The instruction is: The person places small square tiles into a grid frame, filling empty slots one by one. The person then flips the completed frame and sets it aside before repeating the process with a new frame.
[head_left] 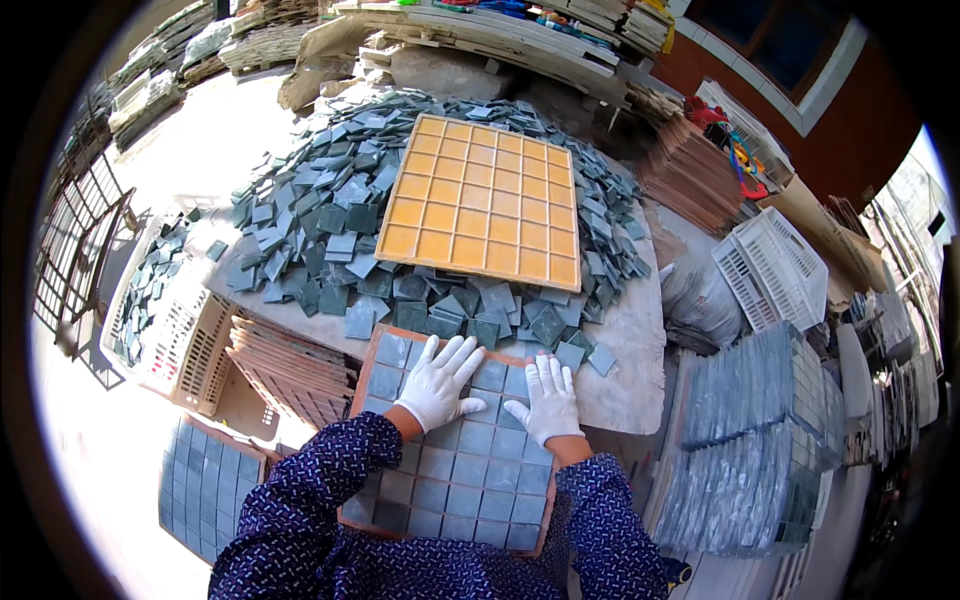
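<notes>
My left hand [438, 382] and my right hand [547, 397] wear white gloves and lie flat, fingers spread, on a brown grid tray [366, 372] filled with grey-blue square tiles [470, 470]. The tray rests close to my body, its far edge on the worktable [630, 350]. Neither hand holds anything. Beyond the tray lies a heap of loose grey-blue tiles [320, 225]. An empty orange grid tray [485, 200] sits on top of that heap.
Stacks of brown trays [290, 365] stand under the table at left. A filled tile sheet [205, 485] lies at lower left. Stacked finished tile sheets [750, 440] rise at right, with a white plastic crate [770, 265] behind them. Another white crate [165, 310] holds tiles at left.
</notes>
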Tool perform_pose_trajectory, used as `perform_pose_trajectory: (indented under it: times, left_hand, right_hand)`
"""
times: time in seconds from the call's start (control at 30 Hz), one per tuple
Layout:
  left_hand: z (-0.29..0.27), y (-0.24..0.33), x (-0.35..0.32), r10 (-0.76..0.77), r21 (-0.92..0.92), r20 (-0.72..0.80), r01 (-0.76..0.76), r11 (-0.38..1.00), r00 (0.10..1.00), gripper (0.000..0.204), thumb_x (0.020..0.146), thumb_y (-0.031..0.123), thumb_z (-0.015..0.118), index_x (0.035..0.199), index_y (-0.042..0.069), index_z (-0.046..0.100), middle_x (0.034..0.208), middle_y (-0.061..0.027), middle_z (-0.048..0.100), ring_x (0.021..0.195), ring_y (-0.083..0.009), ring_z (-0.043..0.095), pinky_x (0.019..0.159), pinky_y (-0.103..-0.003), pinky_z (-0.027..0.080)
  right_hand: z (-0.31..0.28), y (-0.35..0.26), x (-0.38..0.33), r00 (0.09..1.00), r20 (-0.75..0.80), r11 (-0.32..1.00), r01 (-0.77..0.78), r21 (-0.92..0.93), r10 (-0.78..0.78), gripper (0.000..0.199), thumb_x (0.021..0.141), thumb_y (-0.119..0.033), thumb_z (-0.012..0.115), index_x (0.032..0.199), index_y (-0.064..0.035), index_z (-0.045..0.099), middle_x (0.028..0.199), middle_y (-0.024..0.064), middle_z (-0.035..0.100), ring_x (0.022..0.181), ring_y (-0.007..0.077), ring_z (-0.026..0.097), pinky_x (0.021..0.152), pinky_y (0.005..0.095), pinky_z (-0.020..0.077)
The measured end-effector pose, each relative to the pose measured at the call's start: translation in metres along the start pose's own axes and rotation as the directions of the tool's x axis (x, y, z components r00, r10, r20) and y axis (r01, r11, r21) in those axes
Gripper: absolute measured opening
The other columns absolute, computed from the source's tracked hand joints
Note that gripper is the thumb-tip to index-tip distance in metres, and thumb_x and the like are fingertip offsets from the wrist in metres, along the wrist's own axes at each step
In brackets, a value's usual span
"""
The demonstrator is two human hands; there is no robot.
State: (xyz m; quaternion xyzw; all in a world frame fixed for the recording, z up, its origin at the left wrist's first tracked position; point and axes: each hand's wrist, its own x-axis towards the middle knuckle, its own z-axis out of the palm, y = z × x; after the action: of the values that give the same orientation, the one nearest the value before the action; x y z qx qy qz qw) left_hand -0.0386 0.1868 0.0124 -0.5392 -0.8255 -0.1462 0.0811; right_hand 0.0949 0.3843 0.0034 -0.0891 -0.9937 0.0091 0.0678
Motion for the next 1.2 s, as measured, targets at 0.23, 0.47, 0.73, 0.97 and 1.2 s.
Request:
perform_pose_trajectory:
  times: [0.23,0.47,0.73,0.97,1.2]
  left_hand:
    - [0.017,0.035,0.009,-0.049,-0.066,0.003,0.049,0.997,0.999,0.089,0.083,0.063,0.052,0.141,-0.003,0.038,0.147,-0.0211,0.037,0.14,-0.035,0.029,0.115,-0.051,0.018]
    - [0.009,0.054,-0.021,0.098,-0.086,0.038,-0.094,0.992,0.994,0.085,0.084,0.06,0.052,0.142,-0.001,0.038,0.147,-0.0187,0.039,0.139,-0.0335,0.032,0.114,-0.051,0.02]
    - [-0.011,0.051,-0.083,0.214,-0.21,0.112,-0.187,0.96,0.97,0.082,0.086,0.061,0.049,0.142,0.002,0.038,0.146,-0.0169,0.04,0.137,-0.0314,0.035,0.113,-0.051,0.022]
    - [-0.007,-0.035,-0.045,-0.215,0.074,0.011,0.214,0.974,0.976,0.089,0.086,0.062,0.05,0.143,-0.004,0.033,0.15,-0.0233,0.032,0.142,-0.0355,0.025,0.116,-0.05,0.013]
    - [-0.006,0.004,-0.045,-0.203,0.035,0.041,0.202,0.979,0.978,0.094,0.084,0.067,0.047,0.143,-0.005,0.032,0.15,-0.0241,0.031,0.142,-0.0366,0.024,0.115,-0.054,0.012]
  right_hand:
    - [-0.002,0.021,-0.008,0.908,-0.147,0.483,-0.066,0.873,0.391,0.057,0.09,-0.03,0.06,0.137,-0.0012,0.044,0.138,0.0208,0.049,0.132,0.0329,0.043,0.112,0.0477,0.0276]
    - [0.002,-0.01,-0.006,0.994,-0.098,0.998,0.043,0.046,-0.038,0.077,0.082,-0.049,0.064,0.139,-0.002,0.043,0.146,0.0202,0.039,0.136,0.0362,0.036,0.113,0.0496,0.0223]
    - [-0.016,-0.031,-0.052,0.966,0.014,0.961,0.256,0.1,-0.259,0.08,0.079,-0.048,0.067,0.139,-0.0017,0.043,0.146,0.0205,0.039,0.137,0.0352,0.034,0.114,0.0485,0.0229]
    - [-0.01,-0.028,-0.064,0.967,-0.245,0.789,0.096,0.607,0.071,0.052,0.085,-0.019,0.063,0.132,-0.0018,0.049,0.134,0.0209,0.053,0.126,0.037,0.048,0.106,0.042,0.038]
    - [-0.002,-0.033,-0.073,0.966,-0.176,0.974,-0.166,0.152,0.192,0.075,0.081,-0.038,0.069,0.138,0.0016,0.042,0.144,0.0242,0.039,0.134,0.0402,0.035,0.112,0.0509,0.0251]
